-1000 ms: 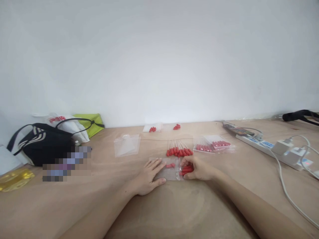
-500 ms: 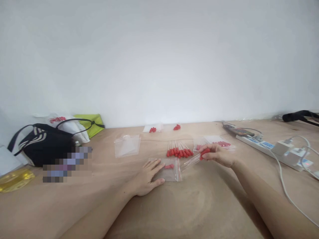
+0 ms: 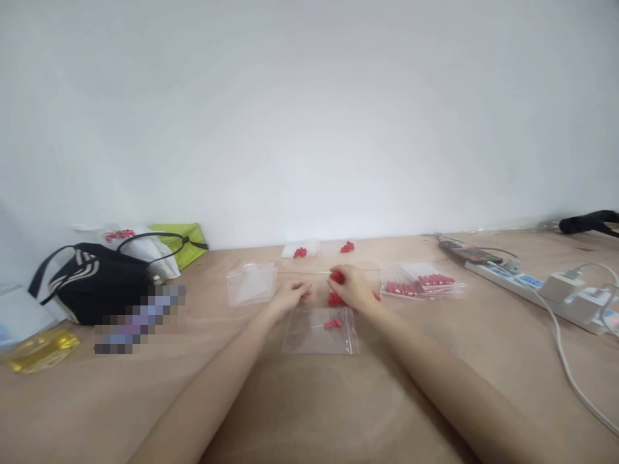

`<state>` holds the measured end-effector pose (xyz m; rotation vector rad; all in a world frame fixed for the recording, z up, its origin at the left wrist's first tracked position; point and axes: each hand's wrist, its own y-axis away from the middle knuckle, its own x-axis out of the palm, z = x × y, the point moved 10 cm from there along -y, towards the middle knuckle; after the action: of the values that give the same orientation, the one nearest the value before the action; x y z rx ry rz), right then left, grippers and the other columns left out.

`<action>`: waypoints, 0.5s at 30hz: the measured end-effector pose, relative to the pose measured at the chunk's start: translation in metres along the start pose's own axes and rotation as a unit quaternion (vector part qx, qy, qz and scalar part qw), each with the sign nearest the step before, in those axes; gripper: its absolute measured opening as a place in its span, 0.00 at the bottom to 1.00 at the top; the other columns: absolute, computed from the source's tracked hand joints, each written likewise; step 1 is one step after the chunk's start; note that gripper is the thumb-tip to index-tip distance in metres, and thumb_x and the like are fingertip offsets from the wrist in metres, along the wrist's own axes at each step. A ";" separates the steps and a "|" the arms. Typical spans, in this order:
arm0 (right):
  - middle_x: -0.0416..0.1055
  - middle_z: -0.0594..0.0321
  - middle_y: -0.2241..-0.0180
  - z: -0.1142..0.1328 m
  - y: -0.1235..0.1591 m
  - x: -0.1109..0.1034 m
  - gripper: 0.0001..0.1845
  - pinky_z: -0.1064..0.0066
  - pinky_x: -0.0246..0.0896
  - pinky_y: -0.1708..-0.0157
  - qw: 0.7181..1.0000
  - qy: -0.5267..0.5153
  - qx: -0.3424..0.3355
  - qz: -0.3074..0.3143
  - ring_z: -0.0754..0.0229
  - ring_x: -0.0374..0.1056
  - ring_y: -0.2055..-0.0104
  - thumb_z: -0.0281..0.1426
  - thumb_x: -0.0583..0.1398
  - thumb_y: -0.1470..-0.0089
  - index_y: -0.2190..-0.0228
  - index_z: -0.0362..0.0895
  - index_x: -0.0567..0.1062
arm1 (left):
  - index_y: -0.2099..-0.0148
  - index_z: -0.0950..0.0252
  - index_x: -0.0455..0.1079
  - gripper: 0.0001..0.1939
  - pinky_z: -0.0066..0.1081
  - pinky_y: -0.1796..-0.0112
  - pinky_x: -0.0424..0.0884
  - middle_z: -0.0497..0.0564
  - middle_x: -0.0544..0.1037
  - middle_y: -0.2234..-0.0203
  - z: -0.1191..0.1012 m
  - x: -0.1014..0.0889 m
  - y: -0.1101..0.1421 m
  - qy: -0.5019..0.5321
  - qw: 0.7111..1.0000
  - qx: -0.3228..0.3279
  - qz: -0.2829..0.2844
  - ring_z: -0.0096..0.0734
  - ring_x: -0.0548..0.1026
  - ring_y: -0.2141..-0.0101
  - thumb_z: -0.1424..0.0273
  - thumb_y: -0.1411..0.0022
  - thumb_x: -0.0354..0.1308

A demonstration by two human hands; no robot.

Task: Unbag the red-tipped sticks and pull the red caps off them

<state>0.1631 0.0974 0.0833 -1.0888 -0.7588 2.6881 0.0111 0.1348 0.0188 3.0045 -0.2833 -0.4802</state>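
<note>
**Clear rectangular plastic zip bag (image 3: 309,339) flat at centre; both hands beyond it**

The bag lies on the tan tabletop (image 3: 309,406), zip edge at 3 o'clock, presumably turned to suit the right hand. Small red bulb-shaped heads (image 3: 333,324) appear to lie inside. At 1 o'clock the right hand (image 3: 355,287) is clamped, thumb against fingers, on red-headed material, over a pile of red-headed slim sticks (image 3: 333,299) it partly hides. The left hand (image 3: 289,295), at 11 o'clock, has digits drawn together; whether it grips anything cannot be told. Overlapping flat clear plastic bags (image 3: 250,283) at 10 o'clock sit conveniently leftward; clear packets of red heads (image 3: 438,281) at 2 o'clock lie apart, likely to stay separate.
</note>
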 end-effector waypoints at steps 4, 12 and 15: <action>0.69 0.55 0.66 0.018 -0.003 0.039 0.15 0.70 0.57 0.64 0.996 0.042 -0.045 0.066 0.59 0.65 0.64 0.22 0.55 0.57 0.64 0.42 0.73 | 0.68 0.70 0.68 0.10 0.26 0.66 0.71 0.51 0.73 0.76 0.008 0.011 -0.019 0.057 0.997 -0.052 0.025 0.25 0.73 0.74 0.66 0.45 0.55; 0.70 0.60 0.69 0.024 0.007 0.051 0.21 0.72 0.57 0.66 0.982 0.060 -0.087 0.157 0.60 0.65 0.67 0.26 0.58 0.59 0.59 0.45 0.71 | 0.74 0.69 0.68 0.08 0.23 0.71 0.69 0.47 0.72 0.81 0.016 0.021 -0.023 0.083 0.992 -0.083 0.048 0.21 0.71 0.78 0.68 0.50 0.59; 0.69 0.59 0.65 0.023 0.012 0.034 0.22 0.73 0.57 0.65 0.986 0.040 -0.091 0.136 0.62 0.64 0.67 0.27 0.58 0.59 0.58 0.43 0.69 | 0.76 0.69 0.68 0.08 0.22 0.74 0.68 0.47 0.72 0.83 0.014 0.021 -0.023 0.063 0.994 -0.072 0.043 0.20 0.70 0.80 0.70 0.52 0.61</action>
<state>0.1232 0.0880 0.0706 -1.4317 -0.9160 2.8155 0.0299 0.1529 -0.0038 2.8528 -0.3493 -0.2882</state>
